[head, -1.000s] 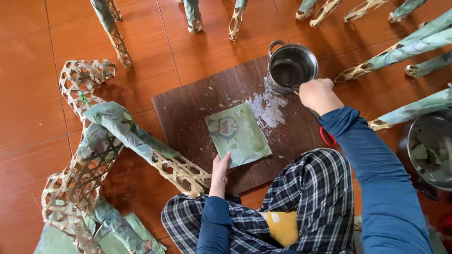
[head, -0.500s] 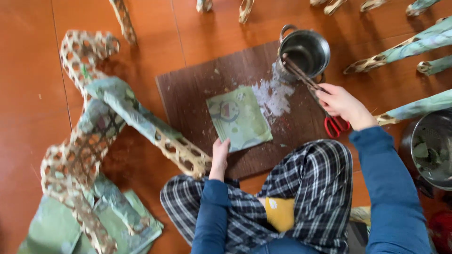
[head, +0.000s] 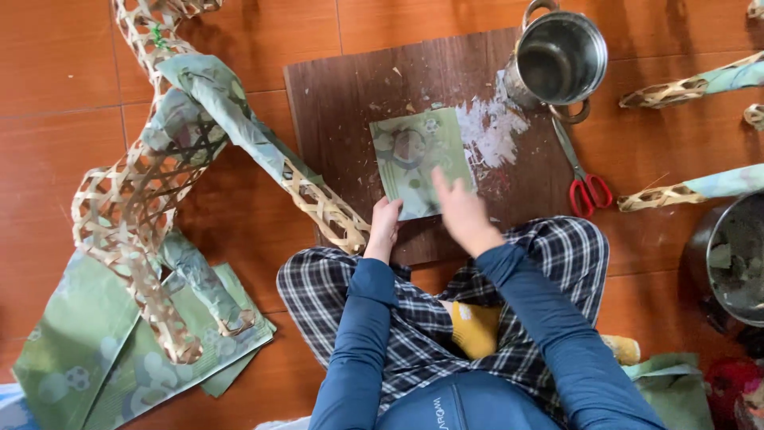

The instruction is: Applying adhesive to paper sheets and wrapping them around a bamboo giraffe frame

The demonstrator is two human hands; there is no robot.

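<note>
A green patterned paper square (head: 414, 155) lies on a dark wooden board (head: 342, 103) in front of my crossed legs. My left hand (head: 383, 229) rests at the paper's near left corner, fingertips touching its edge. My right hand (head: 460, 211) lies flat on the paper's near right part, fingers spread, blurred by motion. Neither hand holds anything. A smear of white paste (head: 492, 131) spreads on the board just right of the paper. A metal pot (head: 557, 60) stands at the board's far right corner.
Red-handled scissors (head: 581, 179) lie on the board's right edge. A woven bamboo frame partly covered in green paper (head: 183, 151) stretches across the left. Green paper sheets (head: 87, 342) are stacked at lower left. A second metal pot (head: 736, 259) sits at right, near more paper-wrapped bamboo pieces (head: 700, 84).
My right hand has come back from the pot and scissors at the right and now lies on the paper. My left hand stays at the paper's near edge. The view has moved closer.
</note>
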